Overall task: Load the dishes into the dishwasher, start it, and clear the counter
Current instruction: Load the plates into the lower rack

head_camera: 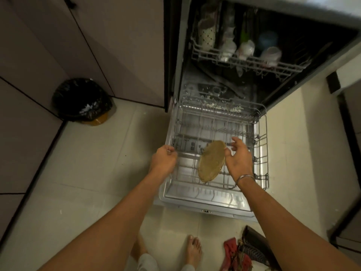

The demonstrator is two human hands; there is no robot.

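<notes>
Plate (212,161), round, dull tan, on edge in lower rack (260,145)

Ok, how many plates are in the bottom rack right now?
1: a brown plate stands tilted in the lower rack, near its front, beside the right hand. No other shows there.
</notes>
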